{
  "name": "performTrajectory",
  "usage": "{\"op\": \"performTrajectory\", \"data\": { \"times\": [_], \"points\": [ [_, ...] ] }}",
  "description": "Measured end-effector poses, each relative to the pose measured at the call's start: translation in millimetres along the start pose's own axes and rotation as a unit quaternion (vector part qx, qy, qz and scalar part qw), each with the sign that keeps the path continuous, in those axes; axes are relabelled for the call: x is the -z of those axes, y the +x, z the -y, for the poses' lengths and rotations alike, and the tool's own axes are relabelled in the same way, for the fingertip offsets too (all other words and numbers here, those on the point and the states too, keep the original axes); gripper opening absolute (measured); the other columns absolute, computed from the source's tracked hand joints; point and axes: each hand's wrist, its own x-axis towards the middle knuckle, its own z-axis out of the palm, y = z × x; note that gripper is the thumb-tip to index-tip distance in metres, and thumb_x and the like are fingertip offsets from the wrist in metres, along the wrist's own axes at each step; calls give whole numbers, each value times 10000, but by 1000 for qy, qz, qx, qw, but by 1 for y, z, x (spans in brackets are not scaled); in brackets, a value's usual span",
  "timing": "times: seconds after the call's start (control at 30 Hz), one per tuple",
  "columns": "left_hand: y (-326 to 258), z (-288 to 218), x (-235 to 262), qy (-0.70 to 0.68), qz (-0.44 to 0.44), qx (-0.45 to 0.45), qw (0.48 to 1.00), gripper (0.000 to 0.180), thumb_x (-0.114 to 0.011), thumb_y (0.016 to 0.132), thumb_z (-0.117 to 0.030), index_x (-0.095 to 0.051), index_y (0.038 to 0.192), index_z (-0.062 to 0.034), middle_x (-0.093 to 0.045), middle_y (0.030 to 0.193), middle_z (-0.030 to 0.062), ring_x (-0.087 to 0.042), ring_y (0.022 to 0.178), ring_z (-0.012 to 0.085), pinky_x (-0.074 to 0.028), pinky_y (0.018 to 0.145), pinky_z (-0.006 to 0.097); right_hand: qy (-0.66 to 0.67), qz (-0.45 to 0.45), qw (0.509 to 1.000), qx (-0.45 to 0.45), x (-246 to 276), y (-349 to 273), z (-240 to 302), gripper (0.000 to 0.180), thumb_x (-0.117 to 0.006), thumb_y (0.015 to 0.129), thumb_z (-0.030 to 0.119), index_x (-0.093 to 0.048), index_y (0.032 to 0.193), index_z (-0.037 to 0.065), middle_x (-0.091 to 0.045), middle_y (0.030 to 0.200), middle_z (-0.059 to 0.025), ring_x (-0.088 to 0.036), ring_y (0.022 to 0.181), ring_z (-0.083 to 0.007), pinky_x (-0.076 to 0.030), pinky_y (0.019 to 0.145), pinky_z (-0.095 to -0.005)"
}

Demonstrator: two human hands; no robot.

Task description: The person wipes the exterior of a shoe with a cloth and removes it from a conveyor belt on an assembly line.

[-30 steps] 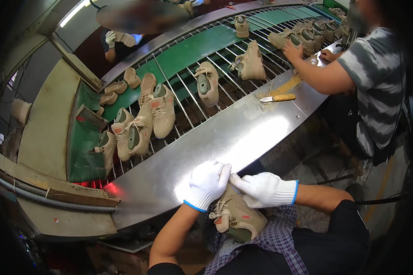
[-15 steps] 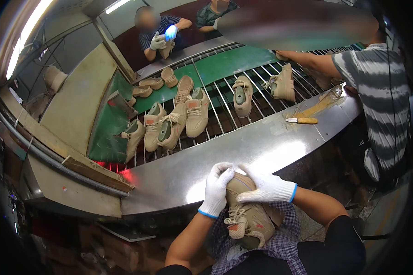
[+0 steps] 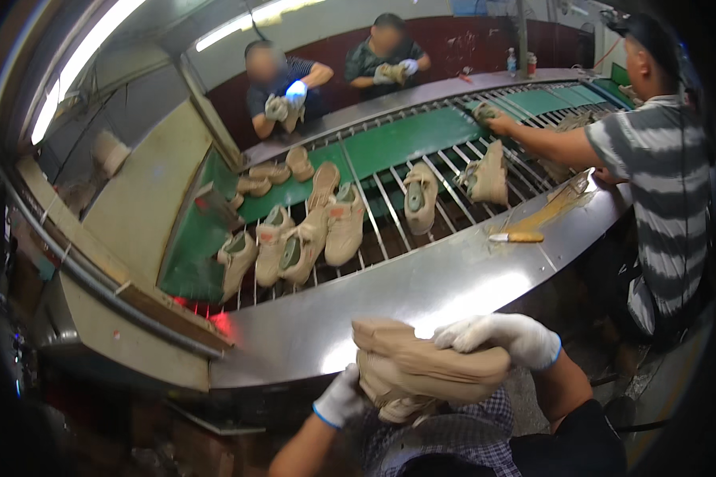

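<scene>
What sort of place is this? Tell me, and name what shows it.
Most likely a shoe factory assembly line. Rows of tan shoes ride a green conveyor with metal rods, several people work along its steel bench, and both gloved hands, left hand and right hand, hold an unfinished tan shoe.

The beige shoe (image 3: pixel 422 372) no longer sits laced side up in the lap: it now lies turned over, sole upward, raised just near the steel ledge (image 3: pixel 390 306). The right hand (image 3: pixel 505 338) moves from the shoe's side to rest on top of the sole at its right end, while the left hand (image 3: pixel 340 400) drops from the top to underneath the left end. At the far right, the striped-shirt person's arm (image 3: pixel 545 143) now stretches out over the conveyor rods to a shoe (image 3: pixel 485 118).
</scene>
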Motion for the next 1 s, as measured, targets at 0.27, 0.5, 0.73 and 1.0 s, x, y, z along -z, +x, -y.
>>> {"op": "performTrajectory", "data": {
  "times": [0.27,0.5,0.73,1.0],
  "points": [
    [45,-35,-67,751,89,-64,651,955,-894,720,-604,-589,1417,-26,-709,1220,266,-696,1144,409,-542,1021,468,90,-180,967,-157,2,-77,-221,936,-333,1066,745,-334,1648,12,-479,1608,-192,-470,1468,-344,-340,1265,-433],
    [71,-9,-76,727,100,-69,676,892,-934,708,-500,-612,1370,4,-690,1244,227,-681,1162,370,-548,1003,466,-460,-98,877,-102,-6,6,-76,541,-650,992,487,-667,1385,116,-702,1283,-166,-700,1139,-358,-559,1008,-424],
    [28,-12,-32,696,-5,-3,718,949,-933,734,-573,-565,1455,-76,-722,1286,188,-721,1198,335,-570,1034,409,-69,-291,932,-203,31,-119,-164,299,-554,830,-48,-735,1068,-29,-665,1367,-172,-648,1250,-295,-527,1123,-430],
    [33,13,22,556,-52,-108,823,516,-770,977,-407,-712,1296,-6,-776,1193,146,-736,1087,221,-576,1000,345,-198,-253,944,-81,-44,-122,-178,176,-630,876,41,-754,998,17,-575,1463,-205,-582,1327,-307,-464,1158,-442]
  ]
}}
